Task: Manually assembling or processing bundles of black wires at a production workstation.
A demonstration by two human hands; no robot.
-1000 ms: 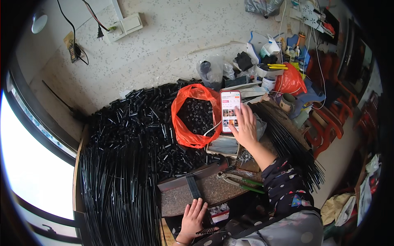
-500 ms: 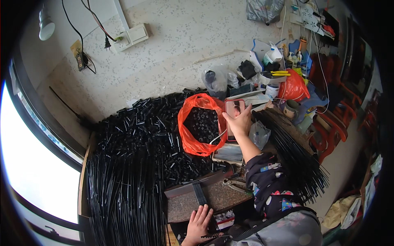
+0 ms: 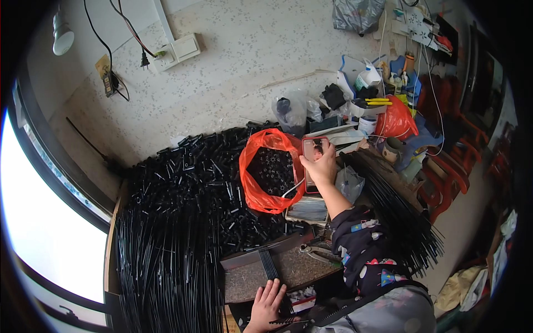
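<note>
My right hand [image 3: 322,169] is at a smartphone [image 3: 314,180] in a red case, which stands upright beside the orange-red plastic bag. The thumb lies across the lit screen and the fingers close round its right edge. My left hand [image 3: 267,306] lies flat near the front edge of the speckled board, fingers stretched out. Beneath its fingertips runs a small row of thin black rods [image 3: 268,265], whose far ends reach a dark raised strip [image 3: 250,257]. Small black star-shaped parts fill the open plastic bag [image 3: 247,191].
Short black tubes [image 3: 189,166] are heaped at the back left, with long black rods [image 3: 166,266] in front. More rods [image 3: 394,208] lie at the right. Pliers [image 3: 319,252] rest on the speckled board [image 3: 244,280]. A shallow box [image 3: 308,210] stands before the phone.
My right hand's fingers, stretched out past the phone before, have drawn in to its right edge. My left hand stays on the rods. The view has shifted slightly.
</note>
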